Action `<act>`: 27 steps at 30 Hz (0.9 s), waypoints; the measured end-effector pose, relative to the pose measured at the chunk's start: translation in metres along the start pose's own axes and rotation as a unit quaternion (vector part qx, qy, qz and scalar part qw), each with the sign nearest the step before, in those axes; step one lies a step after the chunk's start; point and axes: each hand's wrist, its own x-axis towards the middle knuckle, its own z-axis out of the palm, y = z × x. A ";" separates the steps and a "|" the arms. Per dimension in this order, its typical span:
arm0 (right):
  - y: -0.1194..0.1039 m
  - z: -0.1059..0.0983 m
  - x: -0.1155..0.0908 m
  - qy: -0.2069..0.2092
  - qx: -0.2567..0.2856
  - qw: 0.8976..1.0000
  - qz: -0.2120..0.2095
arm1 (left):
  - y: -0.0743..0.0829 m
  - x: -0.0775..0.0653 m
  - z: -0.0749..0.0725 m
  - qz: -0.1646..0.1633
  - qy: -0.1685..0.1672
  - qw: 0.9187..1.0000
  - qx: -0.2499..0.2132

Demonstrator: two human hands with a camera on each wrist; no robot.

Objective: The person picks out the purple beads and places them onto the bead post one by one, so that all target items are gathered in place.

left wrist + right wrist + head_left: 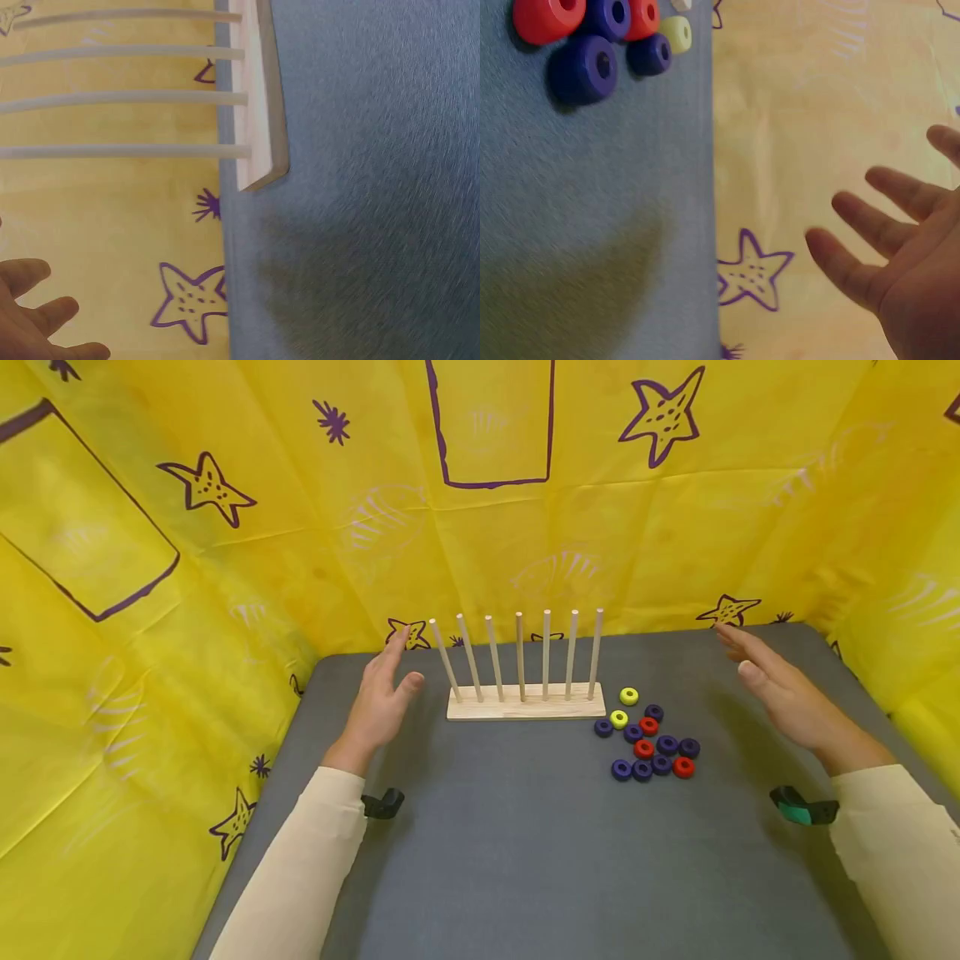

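Observation:
Left of the wooden peg rack (525, 703), my left hand (381, 703) hovers above the table with straight fingers and holds nothing. Several upright dowels (520, 656) stand in a row along the rack's base, with no rings on them. To the right, my right hand (787, 693) is raised with fingers extended, also holding nothing. Between the rack and that hand lie loose rings: several dark blue rings (621, 769), three red rings (683, 767) and two yellow rings (628, 696). In the right wrist view, spread fingers (847, 274) show beside a blue ring (583, 71).
The grey tabletop (510, 843) extends from the rack toward me. A yellow cloth (480, 543) printed with purple starfish rises behind the table and along both sides. Dark devices (384, 804) are strapped at both wrists.

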 end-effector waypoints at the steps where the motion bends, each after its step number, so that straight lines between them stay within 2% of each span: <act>1: 0.001 0.002 -0.001 0.001 0.017 1.000 0.000 | -0.002 0.000 0.002 -0.001 0.005 1.000 -0.011; 5: 0.006 0.008 -0.003 0.004 0.088 0.996 -0.021 | -0.009 -0.002 0.012 -0.016 0.025 0.998 -0.056; 8: 0.011 0.015 -0.006 0.013 0.124 0.992 -0.024 | -0.013 -0.004 0.020 -0.030 0.035 0.993 -0.106; 14: 0.025 0.030 -0.010 0.033 0.206 0.978 -0.020 | -0.019 -0.005 0.038 -0.026 0.046 0.982 -0.181; 18: 0.034 0.040 -0.013 0.032 0.224 0.974 -0.015 | -0.022 -0.005 0.049 -0.044 0.049 0.971 -0.228; 27: 0.057 0.057 -0.028 0.011 0.220 0.975 0.020 | -0.029 0.003 0.076 -0.095 0.064 0.944 -0.309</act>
